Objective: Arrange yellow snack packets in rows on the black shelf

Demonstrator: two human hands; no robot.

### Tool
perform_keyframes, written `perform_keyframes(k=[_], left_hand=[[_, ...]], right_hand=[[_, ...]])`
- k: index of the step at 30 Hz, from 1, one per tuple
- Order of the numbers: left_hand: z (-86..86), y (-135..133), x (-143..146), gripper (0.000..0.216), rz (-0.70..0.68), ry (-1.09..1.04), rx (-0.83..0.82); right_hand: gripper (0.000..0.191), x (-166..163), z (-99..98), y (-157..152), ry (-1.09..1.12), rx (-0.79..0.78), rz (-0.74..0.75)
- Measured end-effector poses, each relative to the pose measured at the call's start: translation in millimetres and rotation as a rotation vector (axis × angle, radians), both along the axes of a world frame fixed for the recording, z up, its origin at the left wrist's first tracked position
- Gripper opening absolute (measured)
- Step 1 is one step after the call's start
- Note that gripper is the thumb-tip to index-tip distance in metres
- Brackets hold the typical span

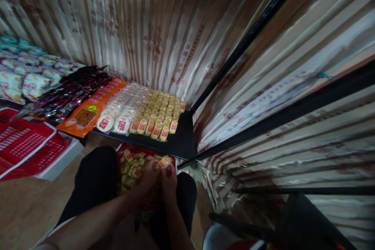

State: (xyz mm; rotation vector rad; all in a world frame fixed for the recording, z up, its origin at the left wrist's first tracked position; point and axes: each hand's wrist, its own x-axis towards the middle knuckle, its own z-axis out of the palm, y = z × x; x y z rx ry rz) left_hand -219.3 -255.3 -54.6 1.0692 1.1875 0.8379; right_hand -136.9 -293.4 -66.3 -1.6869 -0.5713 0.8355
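Between my knees sits a red bag (119,155) filled with small yellow snack packets (129,170). Just above it, one snack packet (164,162) with a red and yellow label is pinched by both hands. My left hand (150,174) grips its left end, and my right hand (169,177) has its lower right side. Some of the fingers are hidden behind the packet and in shadow. Beyond my hands, rows of the same snack packets (154,119) stand on a black shelf (178,140).
Left along the shelf lie white round packs (121,123), an orange bag (93,109), dark packets (73,91) and white-green bags (32,74). A red basket (32,144) stands at left. Black poles (243,47) cross before striped curtains (164,27) behind and right.
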Motion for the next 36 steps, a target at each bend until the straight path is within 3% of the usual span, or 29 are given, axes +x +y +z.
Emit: perform_keyframes(k=[7, 12, 17, 27, 36], left_hand=[[37.6, 11, 15, 0.018, -0.051, 0.007, 0.128], [53.1, 31, 29, 0.035, -0.055, 0.182, 0.248], [63.4, 43, 44, 0.049, -0.064, 0.201, 0.338], [60.3, 58, 60, 0.047, -0.086, 0.223, 0.338], [52.7, 69, 58, 0.047, -0.1, 0.224, 0.322]], right_hand=[[0.053, 21, 27.0, 15, -0.11, 0.093, 0.021], [0.054, 47, 40.4, 47, -0.156, 0.16, 0.009], [0.052, 66, 41.8, 80, -0.183, 0.208, 0.028], [0.049, 79, 44.6, 117, -0.394, 0.162, 0.07], [0.052, 75, 37.4, 124, -0.665, -0.003, 0.141]])
